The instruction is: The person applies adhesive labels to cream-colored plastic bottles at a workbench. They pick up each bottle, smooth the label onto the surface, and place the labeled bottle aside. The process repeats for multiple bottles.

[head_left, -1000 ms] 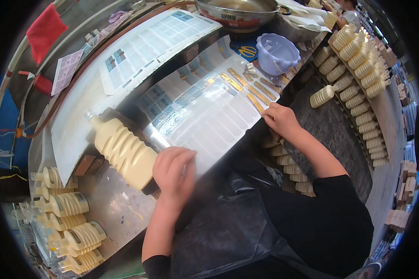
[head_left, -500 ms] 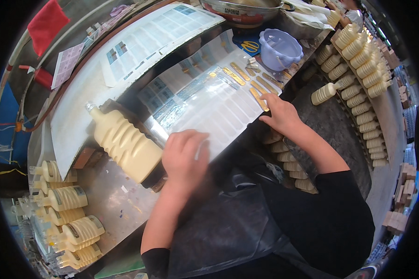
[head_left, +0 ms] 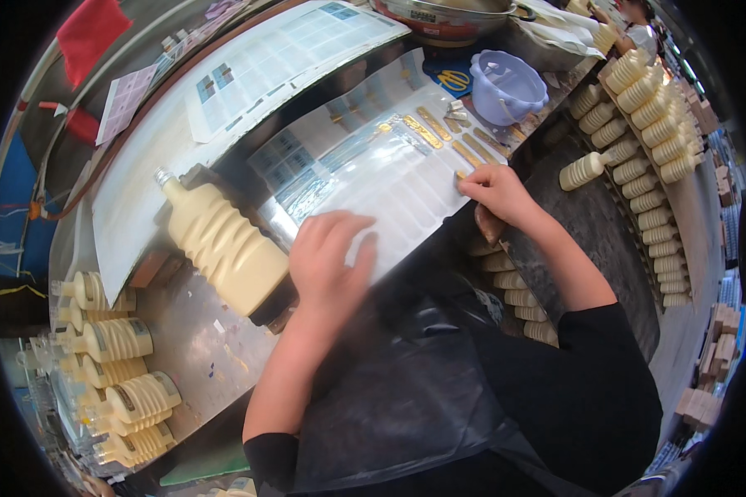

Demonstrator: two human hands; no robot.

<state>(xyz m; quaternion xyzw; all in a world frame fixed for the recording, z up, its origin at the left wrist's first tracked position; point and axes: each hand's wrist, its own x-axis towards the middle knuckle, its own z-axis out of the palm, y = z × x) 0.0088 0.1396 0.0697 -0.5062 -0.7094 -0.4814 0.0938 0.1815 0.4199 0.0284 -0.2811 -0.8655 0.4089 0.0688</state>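
My right hand pinches the end of a gold strip at the right edge of a clear, glossy sheet; most of that strip is behind my fingers. Other gold strips lie beside it on the sheet's far right part. Over the sheet's near left corner hovers my left hand, slightly blurred, its thumb and fingers apart with nothing visible in them. Just left of it a large cream ribbed bottle with a clear threaded neck lies on its side on a dark support.
Behind the sheet slopes a white board with printed label sheets. A lilac bucket, yellow-handled scissors and a metal pan stand at the back. Cream bottles are stacked at left; more rows line the right.
My right hand has drawn slightly closer to the sheet and its fingertips have closed on a gold strip. My left hand stays near the same corner, fingers shifted a little.
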